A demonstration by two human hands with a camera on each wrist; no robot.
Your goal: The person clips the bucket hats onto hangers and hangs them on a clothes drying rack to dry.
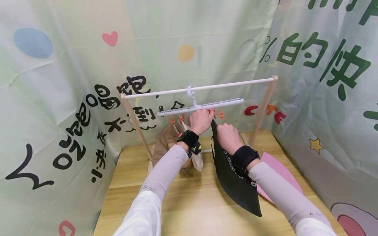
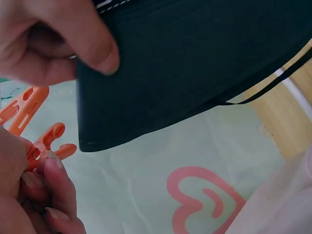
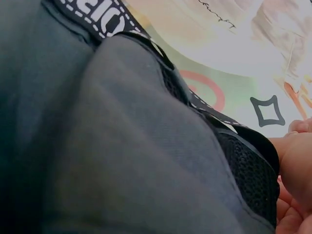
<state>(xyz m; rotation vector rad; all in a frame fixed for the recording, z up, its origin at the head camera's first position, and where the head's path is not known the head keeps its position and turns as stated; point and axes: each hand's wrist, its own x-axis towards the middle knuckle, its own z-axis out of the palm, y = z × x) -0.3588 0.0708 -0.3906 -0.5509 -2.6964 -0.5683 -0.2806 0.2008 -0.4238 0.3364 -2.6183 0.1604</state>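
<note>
My left hand (image 1: pixel 201 121), just below the white hanger (image 1: pixel 200 107), pinches an orange clip (image 2: pixel 48 141) that hangs from it. My right hand (image 1: pixel 228 137) grips a black fabric hat (image 1: pixel 230 177) by its upper edge, with the thumb flat on the cloth. White lettering, mesh panels (image 3: pixel 246 165) and a thin cord (image 2: pixel 273 85) show on the hat. In the left wrist view, the hat's corner is beside the clip and apart from it. A second orange clip (image 1: pixel 220 114) is right of my left hand.
A white rod (image 1: pixel 230 85) on wooden posts carries the hanger. Brown cloth (image 1: pixel 165 141) hangs from orange clips (image 1: pixel 172 120) on the left. A pink flat piece (image 1: pixel 280 173) lies on the wooden table (image 1: pixel 189 209) to the right. Printed curtains (image 1: pixel 153 49) stand behind.
</note>
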